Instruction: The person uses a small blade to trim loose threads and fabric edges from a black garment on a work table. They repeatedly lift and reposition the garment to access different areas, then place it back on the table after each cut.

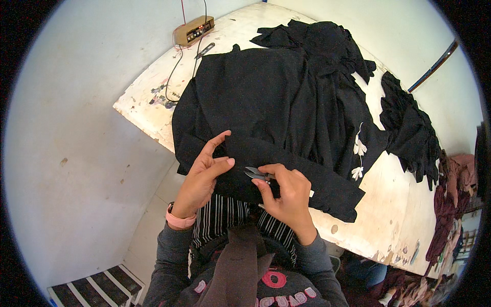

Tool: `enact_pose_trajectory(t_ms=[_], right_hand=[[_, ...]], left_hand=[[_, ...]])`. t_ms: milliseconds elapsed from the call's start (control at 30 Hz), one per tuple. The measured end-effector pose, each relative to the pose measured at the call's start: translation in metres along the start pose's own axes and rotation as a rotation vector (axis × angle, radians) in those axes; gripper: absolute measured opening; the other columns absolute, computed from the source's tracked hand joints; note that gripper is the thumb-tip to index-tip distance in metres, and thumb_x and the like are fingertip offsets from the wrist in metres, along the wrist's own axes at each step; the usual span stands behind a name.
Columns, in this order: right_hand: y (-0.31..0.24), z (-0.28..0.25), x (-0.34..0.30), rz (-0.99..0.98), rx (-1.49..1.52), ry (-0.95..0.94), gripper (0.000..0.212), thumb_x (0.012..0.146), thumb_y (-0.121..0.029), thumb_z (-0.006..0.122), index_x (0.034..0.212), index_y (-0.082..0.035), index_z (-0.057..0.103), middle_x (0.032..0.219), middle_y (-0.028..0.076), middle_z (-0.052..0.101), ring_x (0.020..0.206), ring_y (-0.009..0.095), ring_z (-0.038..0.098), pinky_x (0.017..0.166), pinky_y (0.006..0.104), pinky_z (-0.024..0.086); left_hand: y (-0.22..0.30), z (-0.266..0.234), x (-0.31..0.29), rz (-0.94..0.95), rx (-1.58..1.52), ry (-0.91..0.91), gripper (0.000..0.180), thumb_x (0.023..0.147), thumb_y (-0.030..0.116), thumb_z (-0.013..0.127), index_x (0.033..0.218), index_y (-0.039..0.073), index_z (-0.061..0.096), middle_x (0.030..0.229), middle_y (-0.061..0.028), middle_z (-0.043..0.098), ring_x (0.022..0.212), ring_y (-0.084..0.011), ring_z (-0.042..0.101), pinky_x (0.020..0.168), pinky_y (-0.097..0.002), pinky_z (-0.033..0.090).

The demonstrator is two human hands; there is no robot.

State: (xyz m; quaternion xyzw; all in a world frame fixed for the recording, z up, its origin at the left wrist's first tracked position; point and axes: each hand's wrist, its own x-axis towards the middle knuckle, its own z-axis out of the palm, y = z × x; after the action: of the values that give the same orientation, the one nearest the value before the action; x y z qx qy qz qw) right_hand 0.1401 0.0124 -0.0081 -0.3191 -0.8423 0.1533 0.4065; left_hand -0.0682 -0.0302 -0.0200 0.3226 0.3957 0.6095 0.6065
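Note:
A black garment lies spread over the table in front of me, with white flower decoration at its right side. My right hand grips a small pair of thread snips, whose blades point left and stand apart over the garment's near band. My left hand rests at the left end of that band. Its thumb and index finger are stretched apart, with nothing visible between them; the other fingers are partly hidden. A pink band circles the left wrist.
A small brown box with knobs and red lights sits at the table's back left, trailing cables. Near it lies a cutter knife. More black ruffled cloth lies at the right. Fabrics hang beyond the table's right edge. A white wall borders the left.

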Motion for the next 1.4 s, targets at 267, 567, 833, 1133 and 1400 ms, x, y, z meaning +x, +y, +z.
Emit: enact_pose_trajectory(t_ms=[267,567,833,1133,1400], right_hand=[[0.008,-0.003,0.01,0.165,0.173,0.0,0.023,0.084,-0.02,0.081,0.097,-0.005,0.07,0.08,0.008,0.068,0.068,0.022,0.067,0.063,0.0323,0.048],[0.045,-0.019,0.011,0.563,0.386,0.028,0.017,0.087,-0.015,0.081,0.092,-0.003,0.07,0.074,0.004,0.063,0.065,0.008,0.052,0.06,0.0241,0.041],[0.002,-0.017,0.022,0.106,0.063,0.186,0.04,0.078,-0.011,0.082,0.116,-0.012,0.072,0.087,0.006,0.068,0.065,0.019,0.063,0.059,0.0311,0.048],[0.002,-0.004,0.03,0.02,0.191,0.083,0.027,0.076,-0.006,0.075,0.103,-0.013,0.074,0.083,0.002,0.066,0.063,0.014,0.056,0.057,0.0271,0.041],[0.034,-0.056,-0.003,0.539,0.341,0.319,0.029,0.092,-0.009,0.074,0.118,-0.005,0.064,0.089,-0.004,0.057,0.08,0.005,0.051,0.072,0.0208,0.041]], left_hand=[[0.004,0.001,-0.002,0.023,0.211,-0.078,0.069,0.098,0.005,0.065,0.158,0.01,0.032,0.093,-0.0027,0.072,0.089,-0.0047,0.065,0.081,-0.0198,0.049],[0.025,0.011,-0.013,-0.04,0.315,-0.054,0.086,0.087,-0.005,0.076,0.158,0.008,0.028,0.102,-0.0152,0.076,0.092,-0.0133,0.073,0.083,-0.0239,0.056],[0.02,0.02,-0.017,0.021,0.215,0.029,0.088,0.084,-0.007,0.078,0.157,0.012,0.034,0.1,-0.0091,0.076,0.09,-0.0093,0.071,0.081,-0.0212,0.056],[0.014,0.027,-0.017,0.098,0.245,0.002,0.086,0.086,-0.007,0.074,0.158,0.011,0.031,0.102,-0.0106,0.076,0.088,-0.008,0.07,0.079,-0.0198,0.054],[0.021,-0.042,-0.009,0.234,0.568,0.333,0.068,0.088,-0.001,0.076,0.149,0.008,0.046,0.1,-0.004,0.075,0.07,-0.0024,0.06,0.066,-0.0189,0.049]])
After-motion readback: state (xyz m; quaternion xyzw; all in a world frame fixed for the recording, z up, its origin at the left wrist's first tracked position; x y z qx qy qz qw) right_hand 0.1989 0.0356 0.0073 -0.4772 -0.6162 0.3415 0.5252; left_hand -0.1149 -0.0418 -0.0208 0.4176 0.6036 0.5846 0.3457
